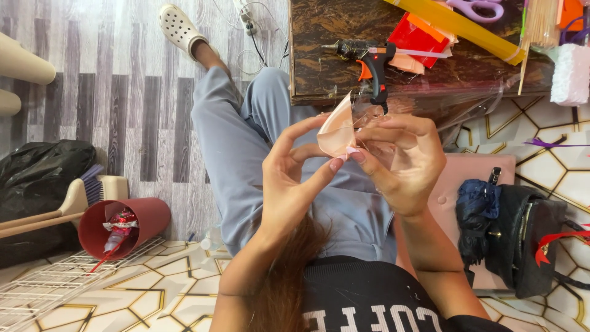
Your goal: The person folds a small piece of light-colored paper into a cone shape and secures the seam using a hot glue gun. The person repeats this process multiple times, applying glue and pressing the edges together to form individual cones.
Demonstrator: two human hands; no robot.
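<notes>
Together her left hand and right hand pinch a peach petal, its long axis upright, tip toward the glue gun.

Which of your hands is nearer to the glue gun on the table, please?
Right. The right hand sits just below the glue gun; the left hand is lower and further left.

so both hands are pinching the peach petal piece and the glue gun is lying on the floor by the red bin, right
Not quite. The glue gun lies on the dark table, not the floor, as the head view shows. Both the left hand and right hand do pinch the peach petal piece.
</notes>
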